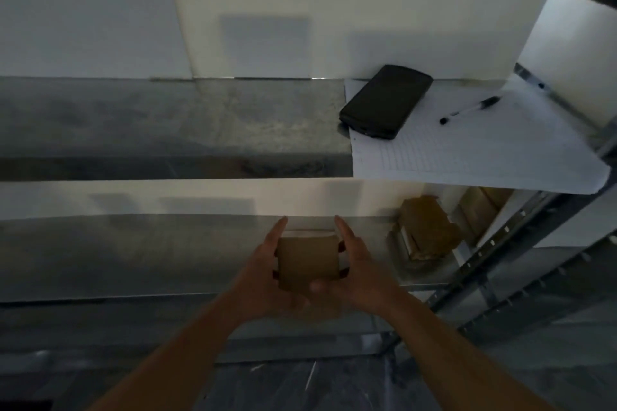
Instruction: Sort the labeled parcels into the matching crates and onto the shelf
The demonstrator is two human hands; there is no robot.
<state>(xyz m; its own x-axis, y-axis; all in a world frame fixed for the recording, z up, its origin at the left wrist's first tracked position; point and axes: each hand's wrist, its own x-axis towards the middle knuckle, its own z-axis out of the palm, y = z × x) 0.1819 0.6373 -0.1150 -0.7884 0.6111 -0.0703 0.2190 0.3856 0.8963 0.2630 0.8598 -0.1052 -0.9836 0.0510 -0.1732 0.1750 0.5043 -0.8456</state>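
1. Both hands clasp one small brown cardboard parcel [307,263] between them, over the front part of the lower shelf board [133,253], toward its right half.
2. On the parcel's left side, the left hand [267,272] lies flat against it with fingers mostly straight and the index finger pointing toward the back wall; its palm and thumb sit under the near edge.
3. On the right side, the right hand [359,269] presses in the same way, fingers extended along the face, thumb blurred at the near bottom corner.
4. Whether the parcel touches the board or hangs just above it cannot be told; its underside is hidden by the palms.
5. The parcel looks plain and boxy, with a pale strip at its far top edge that may be a label or tape; no writing is legible.
6. Dim light and blur soften the whole lower level.
7. At the right end of the lower board stand other brown parcels [425,227], their edges smeared and partly cut by the metal upright [507,253].
8. On the upper shelf board [167,123], at its right end, a lined paper sheet [467,150] carries a black phone [385,101] and a pen [470,109].
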